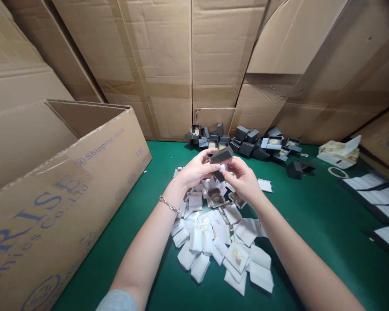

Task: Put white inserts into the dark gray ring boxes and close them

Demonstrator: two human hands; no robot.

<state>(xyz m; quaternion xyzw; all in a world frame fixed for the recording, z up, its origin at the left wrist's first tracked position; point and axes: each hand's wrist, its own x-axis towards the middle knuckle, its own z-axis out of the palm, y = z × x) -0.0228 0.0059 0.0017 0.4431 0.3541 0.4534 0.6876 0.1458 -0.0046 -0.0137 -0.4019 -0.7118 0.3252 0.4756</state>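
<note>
While in 2 hands (197, 168) (243, 180), box (221, 154) (gray)

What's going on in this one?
A person works over a green-topped table with bare hands. The left hand holds a small dark grey box, while the right hand pinches a small white item beside it. Below lies a heap of white card-like pieces. More dark boxes sit at the back, and a large cardboard carton stands on the left.
</note>
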